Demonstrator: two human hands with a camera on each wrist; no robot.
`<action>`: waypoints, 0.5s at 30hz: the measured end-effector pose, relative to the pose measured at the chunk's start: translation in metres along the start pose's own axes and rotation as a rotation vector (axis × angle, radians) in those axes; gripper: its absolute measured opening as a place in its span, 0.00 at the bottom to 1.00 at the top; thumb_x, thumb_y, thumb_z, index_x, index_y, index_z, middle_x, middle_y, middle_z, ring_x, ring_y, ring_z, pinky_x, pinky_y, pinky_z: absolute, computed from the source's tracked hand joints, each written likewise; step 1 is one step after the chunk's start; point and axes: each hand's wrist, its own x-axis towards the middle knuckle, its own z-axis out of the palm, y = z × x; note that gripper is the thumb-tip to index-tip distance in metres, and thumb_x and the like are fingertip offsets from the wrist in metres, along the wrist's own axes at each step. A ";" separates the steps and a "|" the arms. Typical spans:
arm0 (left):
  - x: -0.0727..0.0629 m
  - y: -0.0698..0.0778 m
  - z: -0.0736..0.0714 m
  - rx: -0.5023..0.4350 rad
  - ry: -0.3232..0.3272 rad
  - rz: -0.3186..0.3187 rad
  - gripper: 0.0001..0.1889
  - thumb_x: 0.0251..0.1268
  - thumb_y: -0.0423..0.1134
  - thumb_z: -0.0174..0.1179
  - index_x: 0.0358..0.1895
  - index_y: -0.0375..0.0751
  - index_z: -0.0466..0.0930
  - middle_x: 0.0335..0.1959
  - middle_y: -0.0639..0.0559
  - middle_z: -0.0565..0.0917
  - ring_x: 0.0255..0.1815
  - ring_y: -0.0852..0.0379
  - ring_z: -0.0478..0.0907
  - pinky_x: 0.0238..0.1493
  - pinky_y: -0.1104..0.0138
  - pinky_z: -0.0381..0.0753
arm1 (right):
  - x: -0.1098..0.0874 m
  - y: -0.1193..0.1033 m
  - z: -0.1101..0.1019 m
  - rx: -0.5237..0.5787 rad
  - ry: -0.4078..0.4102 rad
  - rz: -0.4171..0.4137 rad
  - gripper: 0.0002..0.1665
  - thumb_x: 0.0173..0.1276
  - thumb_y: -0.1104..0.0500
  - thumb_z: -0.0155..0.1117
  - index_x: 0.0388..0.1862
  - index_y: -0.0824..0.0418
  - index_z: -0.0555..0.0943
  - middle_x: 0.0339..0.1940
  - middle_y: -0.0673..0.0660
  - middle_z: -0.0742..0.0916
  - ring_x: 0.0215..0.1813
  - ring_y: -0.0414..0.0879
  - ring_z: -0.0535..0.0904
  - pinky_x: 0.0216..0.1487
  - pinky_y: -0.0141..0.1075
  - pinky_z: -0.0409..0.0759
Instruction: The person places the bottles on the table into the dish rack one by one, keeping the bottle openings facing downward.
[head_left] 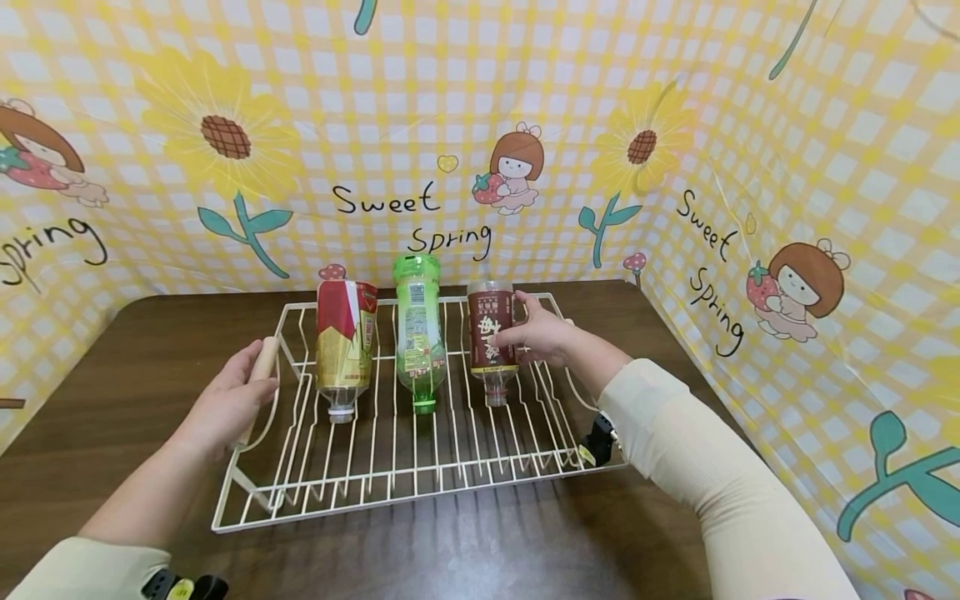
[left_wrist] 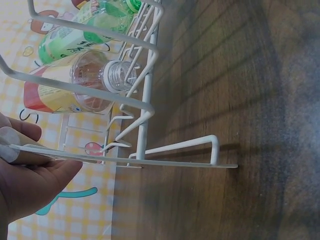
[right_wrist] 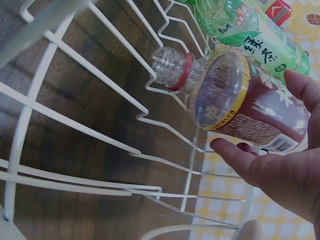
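A white wire rack (head_left: 375,504) stands on the table and carries three upside-down plastic bottles, necks down between the wires. My left hand (head_left: 229,394) grips the rack's pale rod-shaped handle (head_left: 264,360) at the left end. On the right, my right hand (head_left: 543,333) holds a bottle with a dark red label (head_left: 491,321), thumb across its front and fingers at its far side. The open neck (right_wrist: 172,67) of this bottle points down at the wires. A green bottle (head_left: 418,325) leans in the middle, and a red-and-gold labelled bottle (head_left: 345,333) sits at the left.
The dark wooden table (head_left: 480,550) extends around the rack. Behind and to the right hangs a yellow checked cloth (head_left: 360,108) with sunflowers and cartoon figures. The rack's right handle loop (head_left: 581,387) lies beneath my right forearm.
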 end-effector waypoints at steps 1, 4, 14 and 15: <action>0.000 0.000 0.000 0.001 0.000 0.000 0.36 0.77 0.34 0.37 0.76 0.28 0.24 0.77 0.24 0.38 0.73 0.29 0.52 0.71 0.43 0.60 | -0.002 -0.002 -0.001 -0.012 0.006 -0.002 0.62 0.65 0.63 0.65 0.80 0.46 0.32 0.71 0.71 0.69 0.72 0.63 0.67 0.67 0.55 0.72; 0.001 -0.001 0.000 0.012 0.000 0.001 0.36 0.77 0.34 0.38 0.76 0.27 0.25 0.77 0.24 0.38 0.73 0.29 0.52 0.69 0.51 0.67 | -0.007 -0.008 -0.007 -0.056 0.030 -0.027 0.61 0.66 0.58 0.66 0.80 0.49 0.32 0.76 0.69 0.61 0.74 0.64 0.63 0.70 0.55 0.67; 0.003 -0.001 -0.005 -0.013 -0.004 0.012 0.38 0.78 0.40 0.39 0.75 0.25 0.26 0.76 0.21 0.41 0.73 0.30 0.48 0.70 0.65 0.65 | -0.041 -0.022 -0.070 -0.271 0.244 -0.219 0.47 0.74 0.50 0.57 0.80 0.60 0.44 0.76 0.70 0.63 0.74 0.65 0.62 0.74 0.54 0.62; 0.004 0.000 -0.007 -0.027 -0.006 0.004 0.38 0.79 0.42 0.38 0.75 0.25 0.26 0.76 0.21 0.41 0.73 0.29 0.48 0.70 0.65 0.64 | -0.041 -0.019 -0.078 -0.300 0.284 -0.227 0.47 0.74 0.49 0.56 0.81 0.60 0.43 0.76 0.70 0.62 0.75 0.65 0.61 0.75 0.54 0.61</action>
